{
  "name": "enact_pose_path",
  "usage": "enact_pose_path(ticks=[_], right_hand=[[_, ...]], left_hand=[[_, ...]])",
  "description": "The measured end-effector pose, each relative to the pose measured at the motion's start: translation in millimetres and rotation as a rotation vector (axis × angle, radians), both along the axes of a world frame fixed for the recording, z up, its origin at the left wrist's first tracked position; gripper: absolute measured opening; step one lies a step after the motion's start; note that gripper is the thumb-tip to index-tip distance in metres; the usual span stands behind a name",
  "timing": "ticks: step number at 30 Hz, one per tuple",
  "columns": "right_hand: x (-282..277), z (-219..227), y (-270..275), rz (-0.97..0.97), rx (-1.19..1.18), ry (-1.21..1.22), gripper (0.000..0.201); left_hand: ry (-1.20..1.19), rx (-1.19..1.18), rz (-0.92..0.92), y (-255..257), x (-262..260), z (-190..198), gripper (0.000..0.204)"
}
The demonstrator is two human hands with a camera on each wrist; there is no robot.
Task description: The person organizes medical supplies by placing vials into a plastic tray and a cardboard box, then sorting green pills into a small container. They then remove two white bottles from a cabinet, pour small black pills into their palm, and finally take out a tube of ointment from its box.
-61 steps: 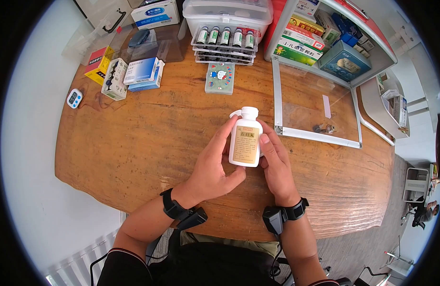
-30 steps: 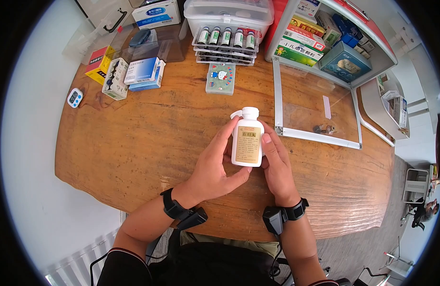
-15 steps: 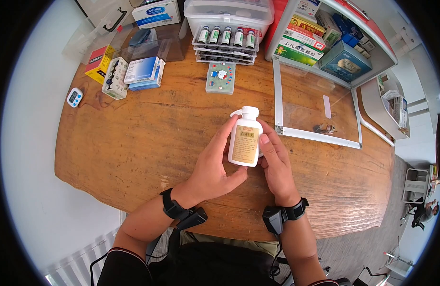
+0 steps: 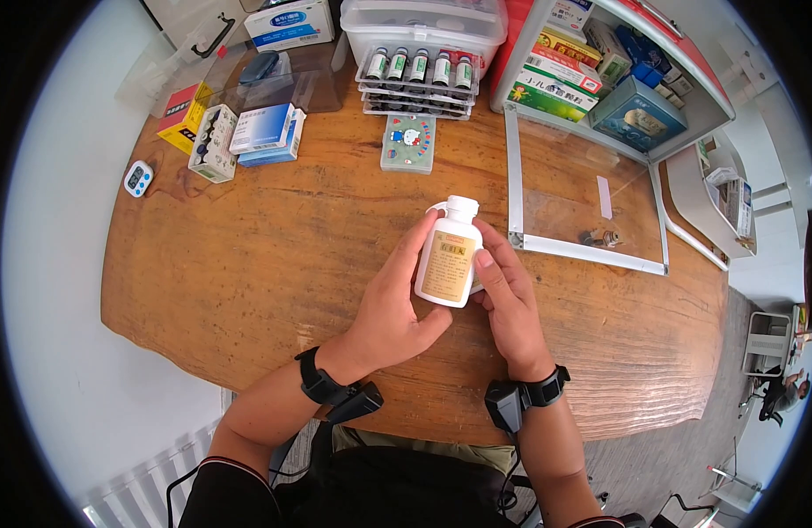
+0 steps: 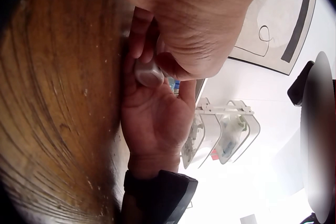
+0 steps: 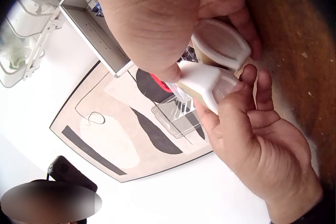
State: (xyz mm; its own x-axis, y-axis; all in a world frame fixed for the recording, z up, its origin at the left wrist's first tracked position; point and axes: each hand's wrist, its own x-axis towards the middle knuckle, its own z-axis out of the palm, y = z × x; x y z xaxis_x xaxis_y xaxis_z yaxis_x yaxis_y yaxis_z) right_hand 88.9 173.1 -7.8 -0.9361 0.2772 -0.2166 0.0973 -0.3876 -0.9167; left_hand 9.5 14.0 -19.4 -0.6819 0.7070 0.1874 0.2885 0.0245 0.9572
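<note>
Both grips were partly closed above the near part of the wooden surface [image 4: 247, 282]. Left grip [image 4: 390, 312]: fingers and thumb bent round the front bottle [image 4: 445, 264], white, capped, upright with a slight tilt, tan label facing the wearer. Right grip [image 4: 511, 308]: thumb on the front bottle's right edge, fingers behind, round the rear bottle [image 6: 220, 43], also white. Contents of both bottles: could not tell.

Ahead of the grips: flat patterned case [image 4: 407, 151], closed; beyond it, stacked clear racks [image 4: 415, 109], the top one holding five small vials [image 4: 420, 66]; then a translucent lidded box [image 4: 415, 19], contents unclear. Ahead-right: open cabinet [image 4: 522, 53] containing stacked cartons [image 4: 551, 93] and a blue box [image 4: 636, 119]. Ahead-left: smoky clear bin [image 4: 322, 92].
</note>
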Motion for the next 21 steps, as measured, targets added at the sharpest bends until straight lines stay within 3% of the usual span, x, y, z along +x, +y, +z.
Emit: enact_pose_path(ticks=[16, 21], right_hand=[[-0.1, 1.1, -0.6, 0.004, 0.029, 0.003, 0.053], [0.2, -0.9, 0.2, 0.002, 0.032, -0.009, 0.053]], left_hand=[[0.097, 0.033, 0.03, 2.3, -2.4, -1.5, 0.083], [-0.011, 0.021, 0.018, 1.3, 0.3, 2.4, 0.089]])
